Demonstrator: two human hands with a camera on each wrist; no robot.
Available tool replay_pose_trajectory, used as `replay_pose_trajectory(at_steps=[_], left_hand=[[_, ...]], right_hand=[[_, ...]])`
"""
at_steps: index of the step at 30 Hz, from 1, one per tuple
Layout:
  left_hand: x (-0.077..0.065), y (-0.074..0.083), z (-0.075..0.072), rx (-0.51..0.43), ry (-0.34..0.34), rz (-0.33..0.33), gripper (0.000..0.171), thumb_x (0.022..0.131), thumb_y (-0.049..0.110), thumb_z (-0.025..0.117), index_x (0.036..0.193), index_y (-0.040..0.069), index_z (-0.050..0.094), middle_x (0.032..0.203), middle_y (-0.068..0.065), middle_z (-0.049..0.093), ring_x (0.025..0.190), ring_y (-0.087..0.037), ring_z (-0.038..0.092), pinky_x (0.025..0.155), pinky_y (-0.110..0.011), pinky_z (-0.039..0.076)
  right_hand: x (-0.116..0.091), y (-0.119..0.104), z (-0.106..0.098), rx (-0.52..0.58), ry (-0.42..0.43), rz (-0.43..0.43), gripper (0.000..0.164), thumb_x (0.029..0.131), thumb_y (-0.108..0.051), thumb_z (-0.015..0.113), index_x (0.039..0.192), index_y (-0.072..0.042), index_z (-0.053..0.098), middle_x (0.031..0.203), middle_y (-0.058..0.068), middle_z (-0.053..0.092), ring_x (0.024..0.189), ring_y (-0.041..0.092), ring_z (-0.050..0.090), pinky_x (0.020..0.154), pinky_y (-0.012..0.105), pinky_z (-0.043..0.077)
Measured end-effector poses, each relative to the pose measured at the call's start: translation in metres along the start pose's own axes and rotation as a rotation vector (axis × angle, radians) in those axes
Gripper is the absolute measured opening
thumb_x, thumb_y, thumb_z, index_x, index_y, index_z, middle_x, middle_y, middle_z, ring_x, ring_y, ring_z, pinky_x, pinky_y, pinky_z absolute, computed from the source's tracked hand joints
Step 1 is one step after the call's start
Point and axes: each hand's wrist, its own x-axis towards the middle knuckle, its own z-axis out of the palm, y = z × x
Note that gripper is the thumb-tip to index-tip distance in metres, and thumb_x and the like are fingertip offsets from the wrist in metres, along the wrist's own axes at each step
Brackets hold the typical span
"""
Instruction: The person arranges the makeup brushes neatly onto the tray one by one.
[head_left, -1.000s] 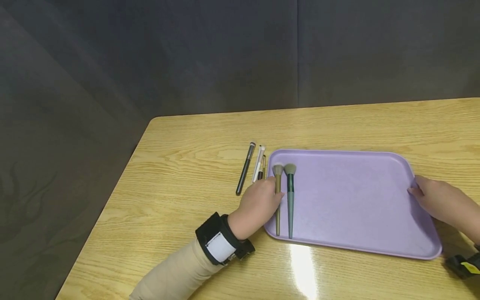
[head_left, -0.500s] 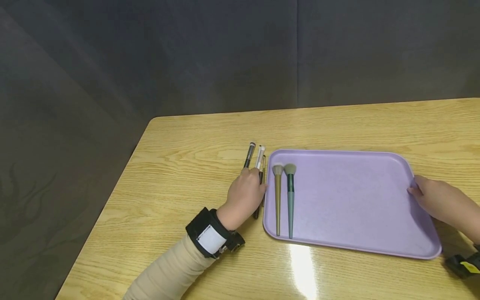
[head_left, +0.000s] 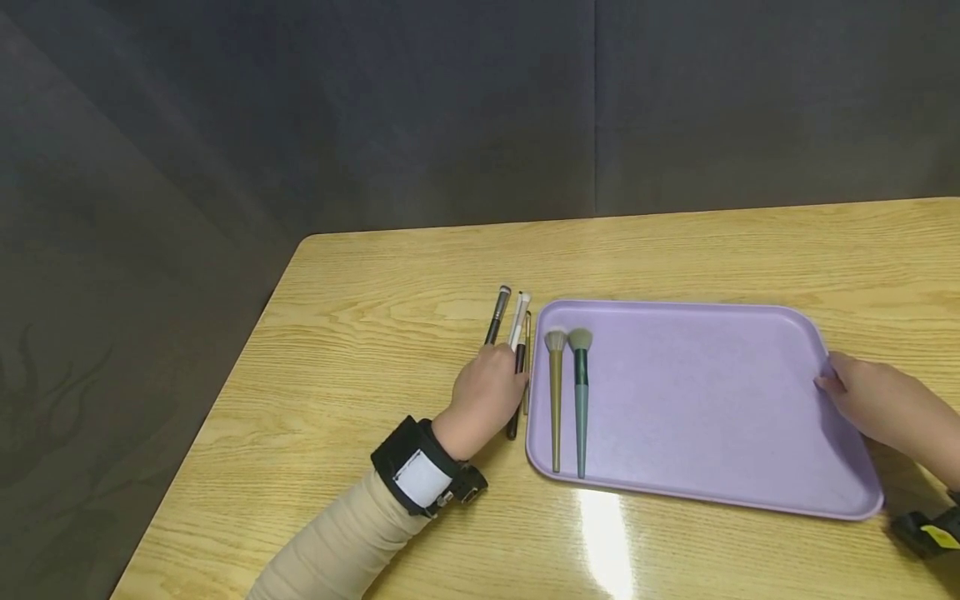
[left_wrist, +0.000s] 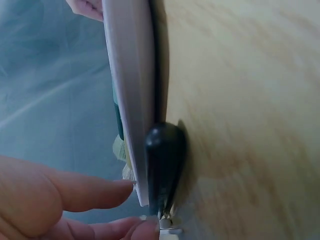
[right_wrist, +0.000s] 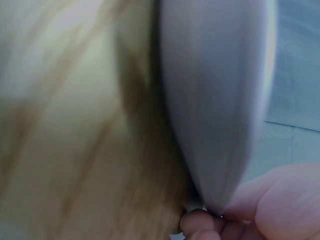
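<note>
My left hand (head_left: pixel 486 392) reaches over several makeup brushes lying beside the purple tray (head_left: pixel 697 400). In the left wrist view, the thumb and fingers stand apart, with fingertips right by a black brush handle (left_wrist: pixel 166 150). Near this hand in the head view lie a black brush (head_left: pixel 498 315), a white brush (head_left: pixel 518 321) and a thin brush (head_left: pixel 527 329); the hand hides their middles. My right hand (head_left: pixel 885 408) grips the tray's right edge, thumb over the rim and fingers underneath. Inside the tray's left side lie a gold-handled brush (head_left: pixel 556 400) and a green-handled brush (head_left: pixel 581 408).
The tray rests on a wooden table (head_left: pixel 375 308), its left rim close beside the loose brushes. A dark curtain (head_left: pixel 450 108) hangs behind the table's far edge. The table's left edge runs down to the lower left of the head view.
My left hand has let go of the gold-handled brush in the tray and moved left over the loose brushes, dipping slightly since half a second ago. The right hand and tray stay put.
</note>
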Motion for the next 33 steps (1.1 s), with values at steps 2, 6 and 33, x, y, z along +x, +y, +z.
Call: replay_pose_trajectory(at_steps=[2, 6, 33], left_hand=[[-0.0002, -0.0002, 0.0002, -0.004, -0.016, 0.002, 0.019, 0.086, 0.017, 0.062, 0.080, 0.000, 0.056, 0.067, -0.007, 0.050, 0.053, -0.016, 0.048, 0.041, -0.027, 0.039], [-0.0006, -0.0003, 0.0004, 0.018, -0.029, 0.011, 0.017, 0.086, 0.015, 0.061, 0.080, -0.001, 0.057, 0.067, -0.008, 0.052, 0.054, -0.017, 0.049, 0.041, -0.027, 0.039], [0.0048, -0.0003, 0.0042, 0.007, -0.155, -0.019, 0.014, 0.078, 0.006, 0.057, 0.066, 0.006, 0.052, 0.060, -0.005, 0.050, 0.048, -0.016, 0.047, 0.039, -0.028, 0.038]], right_hand=[[0.0002, 0.0001, 0.0001, -0.003, 0.005, 0.001, 0.030, 0.090, -0.003, 0.043, 0.098, 0.025, 0.037, 0.063, 0.012, 0.048, 0.057, 0.023, 0.047, 0.049, 0.036, 0.044], [0.0006, -0.0004, -0.0002, -0.009, 0.018, 0.007, 0.030, 0.090, -0.003, 0.043, 0.099, 0.026, 0.037, 0.065, 0.016, 0.050, 0.058, 0.025, 0.048, 0.051, 0.039, 0.045], [-0.0026, -0.0021, -0.0016, 0.022, 0.008, -0.010, 0.023, 0.091, -0.004, 0.041, 0.091, 0.020, 0.041, 0.061, 0.008, 0.044, 0.056, 0.022, 0.046, 0.049, 0.036, 0.042]])
